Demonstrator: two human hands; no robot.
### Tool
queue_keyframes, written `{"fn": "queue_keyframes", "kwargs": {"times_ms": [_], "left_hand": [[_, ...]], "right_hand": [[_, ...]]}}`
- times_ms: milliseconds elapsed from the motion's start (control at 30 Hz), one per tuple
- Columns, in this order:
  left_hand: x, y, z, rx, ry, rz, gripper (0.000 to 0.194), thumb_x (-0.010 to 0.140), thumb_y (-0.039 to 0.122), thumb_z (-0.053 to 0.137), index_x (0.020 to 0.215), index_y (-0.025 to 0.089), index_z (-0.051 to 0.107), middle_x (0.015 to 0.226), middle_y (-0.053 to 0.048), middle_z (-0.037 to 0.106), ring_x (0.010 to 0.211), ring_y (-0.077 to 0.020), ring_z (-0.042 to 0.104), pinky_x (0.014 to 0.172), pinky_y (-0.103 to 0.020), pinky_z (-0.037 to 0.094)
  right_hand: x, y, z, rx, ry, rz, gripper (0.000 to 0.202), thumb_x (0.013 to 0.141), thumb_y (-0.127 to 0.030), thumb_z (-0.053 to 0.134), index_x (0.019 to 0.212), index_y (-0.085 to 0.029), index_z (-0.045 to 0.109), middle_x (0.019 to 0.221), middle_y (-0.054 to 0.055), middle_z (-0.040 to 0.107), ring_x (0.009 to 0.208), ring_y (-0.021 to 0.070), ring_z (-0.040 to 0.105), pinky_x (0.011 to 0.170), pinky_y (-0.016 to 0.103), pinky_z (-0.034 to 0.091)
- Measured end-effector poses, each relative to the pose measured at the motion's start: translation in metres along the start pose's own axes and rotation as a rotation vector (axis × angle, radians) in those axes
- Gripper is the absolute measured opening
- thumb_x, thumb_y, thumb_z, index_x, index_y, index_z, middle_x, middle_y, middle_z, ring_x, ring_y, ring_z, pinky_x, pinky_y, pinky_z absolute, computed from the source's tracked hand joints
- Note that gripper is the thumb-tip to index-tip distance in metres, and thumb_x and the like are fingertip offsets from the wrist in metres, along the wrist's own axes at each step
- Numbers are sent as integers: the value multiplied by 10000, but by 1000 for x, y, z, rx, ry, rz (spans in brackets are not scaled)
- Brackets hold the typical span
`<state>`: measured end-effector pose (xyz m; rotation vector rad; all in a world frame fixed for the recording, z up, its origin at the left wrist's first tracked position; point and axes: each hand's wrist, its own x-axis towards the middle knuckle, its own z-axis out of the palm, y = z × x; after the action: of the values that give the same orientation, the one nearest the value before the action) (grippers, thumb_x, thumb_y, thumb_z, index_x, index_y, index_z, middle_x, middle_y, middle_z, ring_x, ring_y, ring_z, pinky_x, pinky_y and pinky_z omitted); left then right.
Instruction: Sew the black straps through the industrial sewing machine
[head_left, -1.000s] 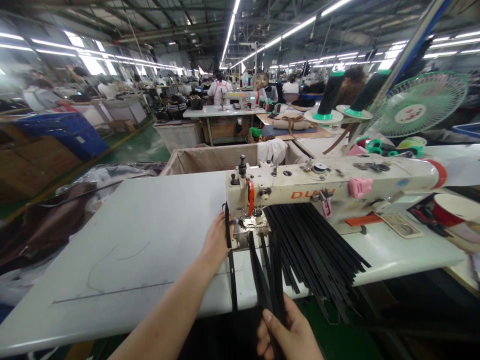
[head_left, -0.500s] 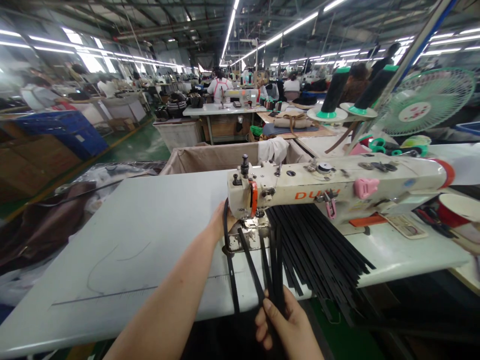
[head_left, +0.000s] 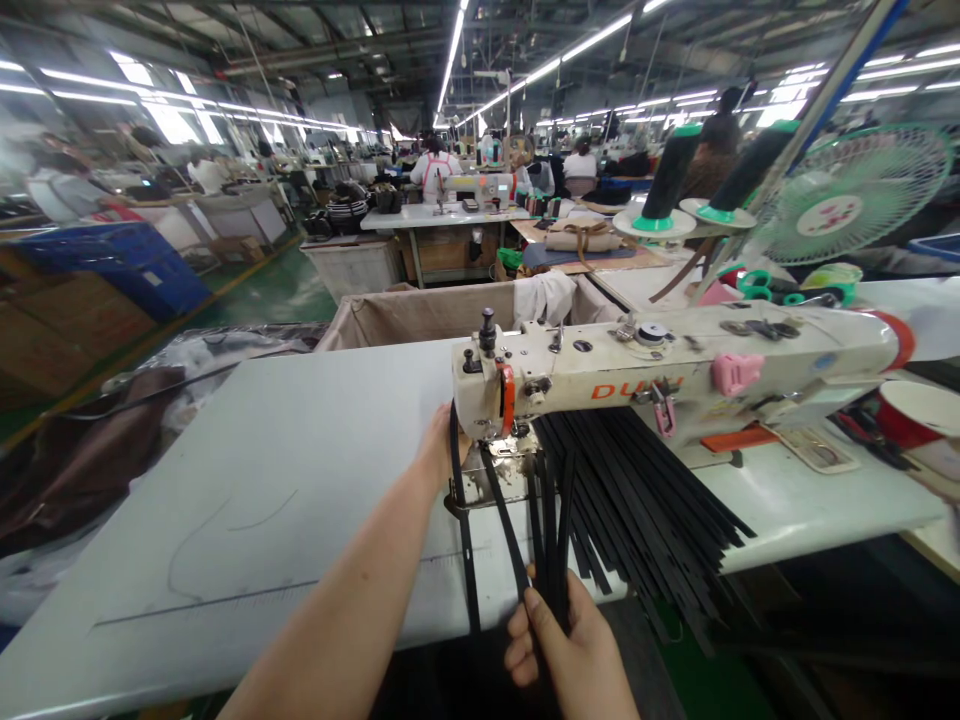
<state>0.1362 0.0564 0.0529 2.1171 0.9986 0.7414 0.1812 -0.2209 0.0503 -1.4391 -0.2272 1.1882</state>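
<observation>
In the head view, the right hand (head_left: pixel 562 640) is closed at the near edge of the desk (head_left: pixel 300 430), gripping several narrow black straps (head_left: pixel 553 530) between thumb and fingers. The straps fan out from this hand toward the far side; the leftmost reaches to the presser foot (head_left: pixel 513 445) of a sewing machine (head_left: pixel 555 375), while the others stand to its right, over the desk.

The left hand (head_left: pixel 439 448) is farther away, just left of the machine's head. Its fingers are partly hidden by the machine and by a black strip (head_left: pixel 463 530) that passes in front of it, so I cannot tell whether it is gripping or open. This strip runs from the machine's head toward the near edge, left of the metal plate (head_left: pixel 499 485).

To the right, a large bundle of straps (head_left: pixel 652 510) lies spread under the machine's arm, its ends pointing near and right. A pink clip (head_left: pixel 738 373) is on the machine's front. Beyond the machine, to the right, stand two black thread cones (head_left: pixel 671 178) and a green fan (head_left: pixel 847 200); a cloth-lined bin (head_left: pixel 420 312) sits on the far side of the desk.
</observation>
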Motion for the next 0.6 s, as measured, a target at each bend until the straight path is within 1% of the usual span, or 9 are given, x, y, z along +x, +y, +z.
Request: {"fn": "queue_keyframes", "kwargs": {"times_ms": [100, 200, 300, 433, 600], "left_hand": [[0, -1, 0, 12, 10, 10, 135, 905, 226, 637, 968, 190, 751, 1135, -134, 773, 1135, -381, 687, 1021, -557, 560], [1, -5, 2, 22, 20, 28, 117, 874, 197, 640, 928, 191, 743, 1102, -122, 778, 1113, -367, 695, 1030, -547, 554], [2, -11, 5, 23, 34, 32, 104, 867, 212, 631, 884, 185, 730, 1056, -112, 781, 1083, -354, 699, 1021, -533, 562], [2, -17, 10, 9, 55, 27, 142, 887, 230, 594, 879, 187, 730, 1037, -104, 781, 1060, -342, 705, 985, -520, 581], [1, -18, 12, -1, 72, 15, 164, 894, 237, 589, 907, 193, 746, 1067, -119, 777, 1078, -356, 696, 969, -527, 588]], "right_hand": [[0, -4, 4, 4, -2, 6, 870, 654, -793, 821, 1157, -170, 481, 669, -9, 699, 525, 189, 697, 453, 264, 544], [1, -6, 6, 6, 1, 18, 891, 632, -797, 829, 1159, -171, 478, 656, -9, 700, 519, 196, 697, 452, 273, 548], [2, -8, 7, 1, 18, 23, 915, 603, -804, 839, 1157, -174, 473, 651, -13, 699, 516, 197, 696, 454, 276, 549], [1, -12, 9, 16, 38, 52, 976, 512, -835, 853, 1126, -176, 477, 628, -16, 688, 495, 198, 686, 435, 270, 532], [2, -13, 11, 18, 43, 49, 977, 488, -835, 861, 1101, -174, 484, 620, -11, 689, 488, 197, 685, 436, 267, 537]]}}
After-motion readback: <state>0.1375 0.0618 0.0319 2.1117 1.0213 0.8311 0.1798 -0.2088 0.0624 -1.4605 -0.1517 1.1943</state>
